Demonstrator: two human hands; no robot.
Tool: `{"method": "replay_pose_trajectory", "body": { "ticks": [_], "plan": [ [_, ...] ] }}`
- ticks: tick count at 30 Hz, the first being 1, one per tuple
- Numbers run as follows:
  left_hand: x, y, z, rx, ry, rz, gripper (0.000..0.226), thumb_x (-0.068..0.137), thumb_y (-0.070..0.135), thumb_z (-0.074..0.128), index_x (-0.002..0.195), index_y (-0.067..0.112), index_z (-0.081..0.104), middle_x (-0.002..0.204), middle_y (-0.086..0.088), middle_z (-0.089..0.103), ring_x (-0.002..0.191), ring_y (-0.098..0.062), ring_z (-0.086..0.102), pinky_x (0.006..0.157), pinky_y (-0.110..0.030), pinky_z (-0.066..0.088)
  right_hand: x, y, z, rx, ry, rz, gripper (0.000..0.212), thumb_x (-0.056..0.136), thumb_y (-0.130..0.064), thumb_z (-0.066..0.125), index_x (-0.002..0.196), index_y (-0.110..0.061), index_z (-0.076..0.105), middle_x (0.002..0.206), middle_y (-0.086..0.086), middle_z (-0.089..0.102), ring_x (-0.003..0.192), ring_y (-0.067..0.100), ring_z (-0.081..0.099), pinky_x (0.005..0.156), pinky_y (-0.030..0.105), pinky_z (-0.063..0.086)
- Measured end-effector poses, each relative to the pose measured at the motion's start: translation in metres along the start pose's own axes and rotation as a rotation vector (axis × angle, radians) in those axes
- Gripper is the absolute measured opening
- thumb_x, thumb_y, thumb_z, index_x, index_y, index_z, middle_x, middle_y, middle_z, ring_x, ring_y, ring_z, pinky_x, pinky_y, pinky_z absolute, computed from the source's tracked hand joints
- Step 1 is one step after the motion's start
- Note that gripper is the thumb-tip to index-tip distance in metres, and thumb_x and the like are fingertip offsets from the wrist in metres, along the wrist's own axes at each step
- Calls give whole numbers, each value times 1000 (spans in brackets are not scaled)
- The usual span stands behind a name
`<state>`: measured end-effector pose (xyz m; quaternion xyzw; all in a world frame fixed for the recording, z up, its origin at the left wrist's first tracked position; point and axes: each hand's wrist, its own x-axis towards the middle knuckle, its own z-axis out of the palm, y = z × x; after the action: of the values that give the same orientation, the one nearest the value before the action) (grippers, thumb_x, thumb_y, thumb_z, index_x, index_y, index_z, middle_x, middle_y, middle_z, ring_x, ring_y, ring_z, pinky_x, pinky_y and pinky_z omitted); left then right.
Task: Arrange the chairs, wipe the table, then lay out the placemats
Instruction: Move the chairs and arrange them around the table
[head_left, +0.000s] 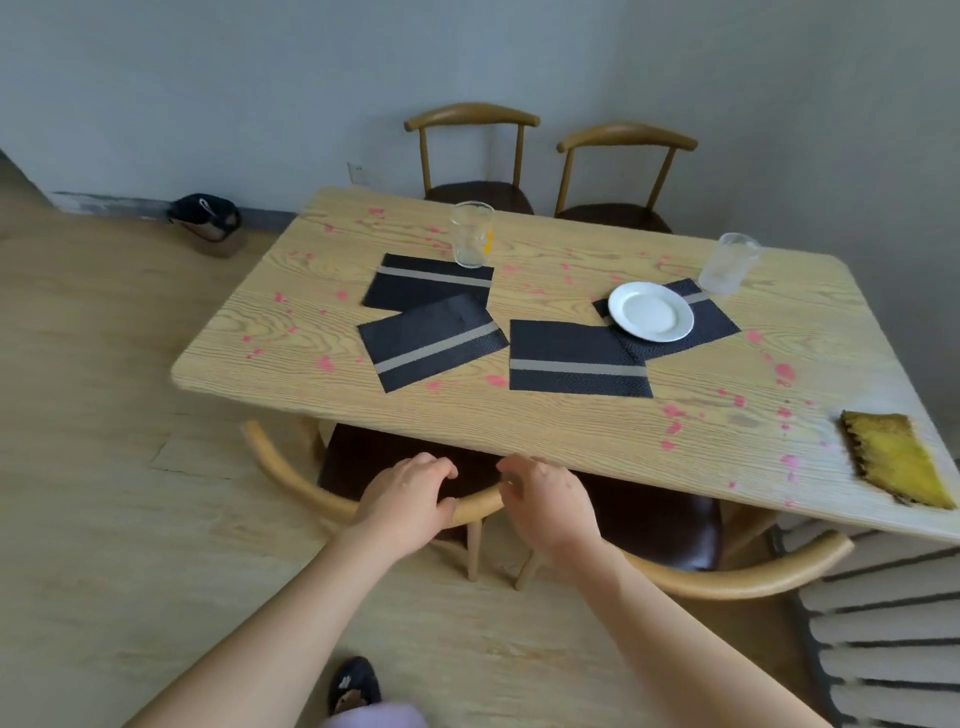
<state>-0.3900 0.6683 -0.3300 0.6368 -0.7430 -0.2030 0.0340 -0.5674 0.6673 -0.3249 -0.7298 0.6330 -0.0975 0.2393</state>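
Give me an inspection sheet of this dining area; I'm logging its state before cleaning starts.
Surface: wooden table spattered with pink stains.
Job's things: four dark placemats lying askew, some overlapping; yellow cloth at the right edge; two chairs on the far side, two near.
Clutter: white plate, two glasses.
Grippers: left hand and right hand grip the near chair backrest.
Cables: nothing seen.
Surroundings: bag by the wall, striped rug.
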Motion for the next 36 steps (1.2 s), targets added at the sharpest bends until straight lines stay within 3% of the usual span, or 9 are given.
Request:
{"method": "replay_pose_trajectory", "body": {
  "ticks": [7,12,17,20,26,31,36],
  "plan": [
    [11,-41,-54,-23,104,31,33,90,38,55,122,29,56,127,10,55,110,-12,55,80,-23,42,32,-63,-19,-46,73,-18,32,98,-24,45,127,-22,58,119,1,65,104,20,61,81,29,52],
    [25,-92,-97,-14,88,102,35,91,36,54,125,30,53,131,10,52,113,-14,52,83,-28,45,67,-122,-7,-14,122,28,30,97,-23,47,124,-22,61,117,-1,68,103,19,62,83,33,54],
    [38,-187,-155,-7,83,173,36,90,33,53,126,29,53,130,8,52,111,-14,53,84,-31,47,113,-206,22,24,189,105,28,95,-20,48,116,-21,66,109,1,71,99,21,63,74,26,48],
    [46,-244,-185,-14,80,205,36,91,34,53,126,28,52,131,9,50,111,-13,52,83,-29,47,142,-259,37,46,201,146,27,95,-22,50,116,-23,67,110,-2,70,102,18,62,82,28,51],
    [67,-328,-231,-119,80,217,36,91,26,56,127,22,52,129,4,49,119,-16,48,93,-27,40,194,-352,63,51,201,149,27,94,-21,50,115,-24,67,110,-3,70,101,18,63,84,33,53],
    [97,-375,-264,-152,83,206,43,92,24,56,134,20,46,138,2,44,127,-17,43,102,-34,39,245,-392,67,31,225,140,27,93,-19,51,113,-23,69,107,-3,71,97,17,65,77,31,55],
    [147,-421,-291,-68,80,217,42,92,29,54,133,23,46,136,5,45,117,-15,50,89,-32,46,309,-416,78,71,227,172,26,92,-18,51,109,-23,70,104,-4,72,97,17,65,80,32,55]
  ]
}}
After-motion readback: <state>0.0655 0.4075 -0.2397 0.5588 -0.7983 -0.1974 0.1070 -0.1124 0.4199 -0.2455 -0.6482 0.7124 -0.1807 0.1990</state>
